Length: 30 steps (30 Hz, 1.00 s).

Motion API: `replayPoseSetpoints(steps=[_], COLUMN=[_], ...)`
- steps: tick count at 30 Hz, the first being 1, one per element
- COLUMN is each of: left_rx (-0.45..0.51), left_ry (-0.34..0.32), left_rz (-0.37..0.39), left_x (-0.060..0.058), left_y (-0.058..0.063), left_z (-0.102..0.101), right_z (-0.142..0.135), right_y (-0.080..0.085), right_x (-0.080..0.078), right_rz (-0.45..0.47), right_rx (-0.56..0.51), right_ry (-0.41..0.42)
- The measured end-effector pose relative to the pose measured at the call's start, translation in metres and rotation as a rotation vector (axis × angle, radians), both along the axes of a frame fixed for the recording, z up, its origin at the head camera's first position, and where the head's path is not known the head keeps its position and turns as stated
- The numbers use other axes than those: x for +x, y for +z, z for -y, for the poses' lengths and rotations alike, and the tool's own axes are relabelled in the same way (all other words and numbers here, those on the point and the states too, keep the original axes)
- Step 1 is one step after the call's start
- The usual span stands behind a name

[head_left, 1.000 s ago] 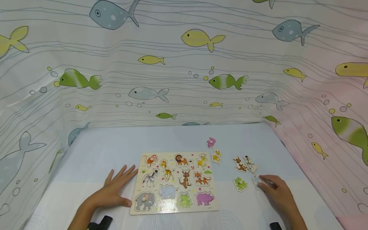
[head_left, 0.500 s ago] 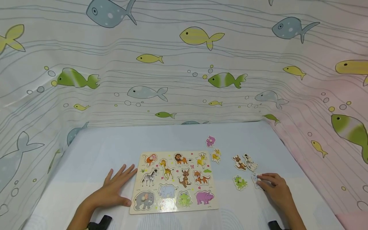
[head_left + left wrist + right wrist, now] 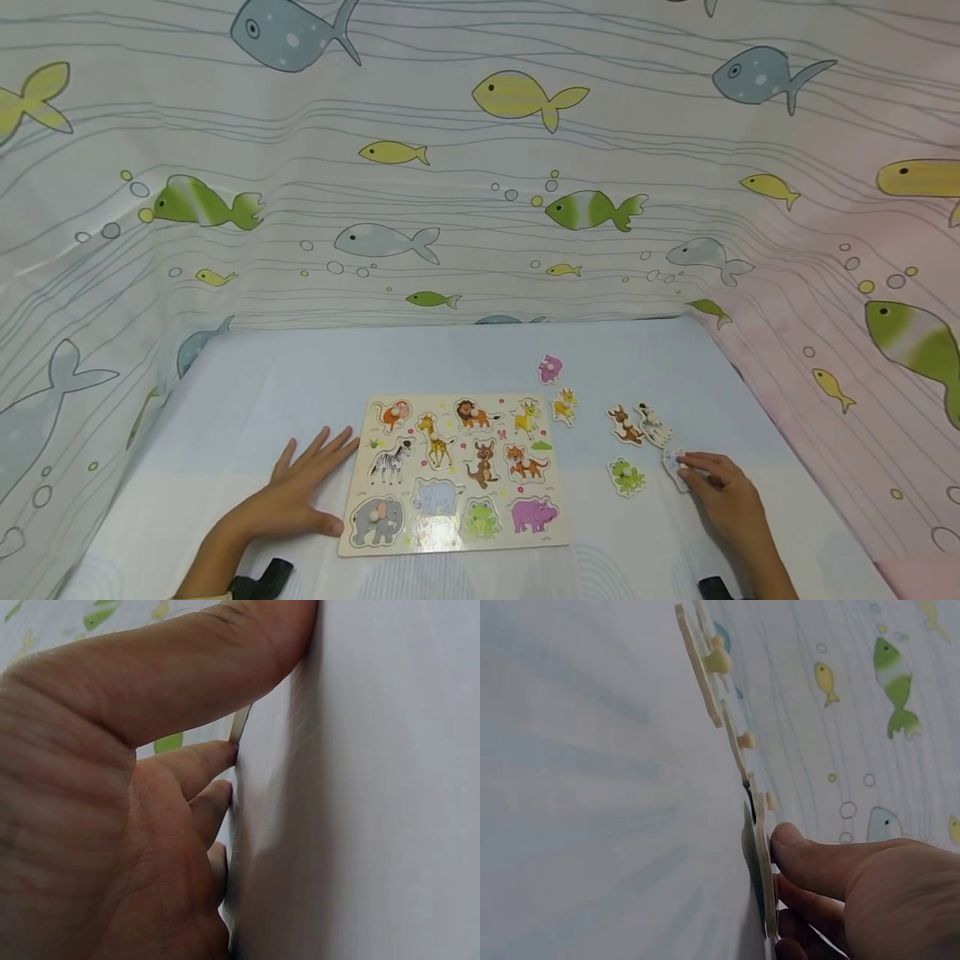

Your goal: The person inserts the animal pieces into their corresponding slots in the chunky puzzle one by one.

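Observation:
At the right of the table, my right hand (image 3: 723, 496) pinches a pale blue-grey puzzle piece (image 3: 672, 473) between thumb and fingers. From the right wrist, that puzzle piece (image 3: 762, 862) shows edge-on, close over the table with a dark shadow beside it. My left hand (image 3: 296, 496) lies with spread fingers at the left edge of the wooden animal puzzle board (image 3: 457, 546), thumb by its lower left corner. A frog piece (image 3: 626, 477) lies left of my right hand. Just beyond it are a kangaroo piece (image 3: 624, 425) and a zebra piece (image 3: 653, 425), side by side.
Near the board's upper right corner lie a yellow goat-like piece (image 3: 564, 407) and a purple hippo piece (image 3: 550, 368). An elephant piece (image 3: 377, 522) and a lion piece (image 3: 472, 415) with knobs sit in the board. A fish-print curtain (image 3: 465, 192) surrounds the table.
The blue-grey piece has shifted slightly to the right and tilted in my right hand's fingers. My left hand and the board stay in place.

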<state>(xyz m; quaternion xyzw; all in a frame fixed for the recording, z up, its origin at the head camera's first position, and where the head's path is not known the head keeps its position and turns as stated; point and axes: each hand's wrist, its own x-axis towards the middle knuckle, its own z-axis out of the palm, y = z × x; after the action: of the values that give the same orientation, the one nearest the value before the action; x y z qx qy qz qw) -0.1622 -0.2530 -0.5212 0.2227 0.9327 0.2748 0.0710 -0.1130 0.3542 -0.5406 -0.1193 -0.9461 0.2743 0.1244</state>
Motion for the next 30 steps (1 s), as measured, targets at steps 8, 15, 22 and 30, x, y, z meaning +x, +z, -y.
replayPoseSetpoints(steps=[8, 15, 22, 30], left_rx=[0.003, 0.004, 0.002, 0.012], left_ry=[-0.013, -0.025, -0.022, -0.031], left_rz=[-0.012, -0.017, -0.010, -0.028], left_x=[0.001, 0.002, 0.002, 0.002], left_y=[0.002, 0.003, 0.004, 0.003], left_z=[0.001, 0.003, 0.004, 0.002], right_z=[-0.002, 0.001, 0.013, 0.043], right_y=[0.004, 0.007, 0.016, 0.047], right_x=[0.001, 0.001, -0.005, -0.017], right_rz=[-0.098, -0.096, -0.092, -0.067], right_rx=[-0.023, -0.064, -0.067, -0.067], right_ry=[-0.008, 0.019, 0.138, 0.279])
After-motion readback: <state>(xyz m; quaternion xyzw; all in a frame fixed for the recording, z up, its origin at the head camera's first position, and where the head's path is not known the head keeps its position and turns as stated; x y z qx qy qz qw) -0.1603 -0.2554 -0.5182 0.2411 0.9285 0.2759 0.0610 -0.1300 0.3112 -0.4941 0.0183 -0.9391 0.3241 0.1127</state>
